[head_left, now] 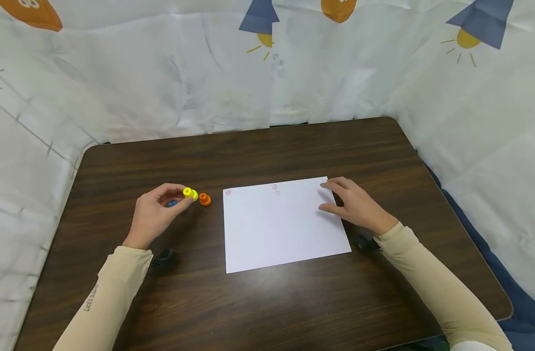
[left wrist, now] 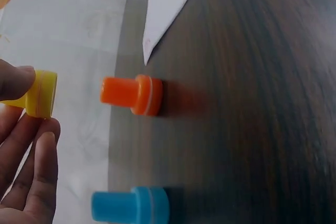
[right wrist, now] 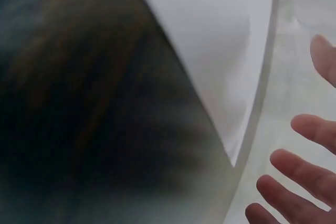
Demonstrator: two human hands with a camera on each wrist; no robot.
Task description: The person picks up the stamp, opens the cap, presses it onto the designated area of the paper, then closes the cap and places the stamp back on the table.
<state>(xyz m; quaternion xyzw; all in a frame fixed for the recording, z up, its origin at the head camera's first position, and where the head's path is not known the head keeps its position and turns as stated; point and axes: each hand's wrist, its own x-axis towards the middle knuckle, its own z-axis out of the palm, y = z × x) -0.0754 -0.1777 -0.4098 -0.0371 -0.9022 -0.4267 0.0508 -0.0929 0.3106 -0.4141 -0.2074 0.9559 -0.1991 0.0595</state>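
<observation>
My left hand (head_left: pixel 152 212) pinches a small yellow stamp (head_left: pixel 190 193) between thumb and fingers, raised above the table in the left wrist view. An orange stamp (head_left: pixel 205 199) stands upright on the table just right of it. The blue stamp (left wrist: pixel 131 205) also stands on the table, partly hidden behind the left hand in the head view. A white sheet of paper (head_left: pixel 285 224) lies at the middle, with small reddish printed marks along its top edge. Over the paper's right edge, my right hand (head_left: pixel 357 202) is spread with nothing in it; whether it touches the sheet I cannot tell.
The dark wood-grain table (head_left: pixel 267 307) has rounded corners. White printed cloth (head_left: pixel 162 73) hangs behind it and along both sides. A dark wrist device (head_left: pixel 162 258) sits under the left wrist, another (head_left: pixel 367 243) under the right.
</observation>
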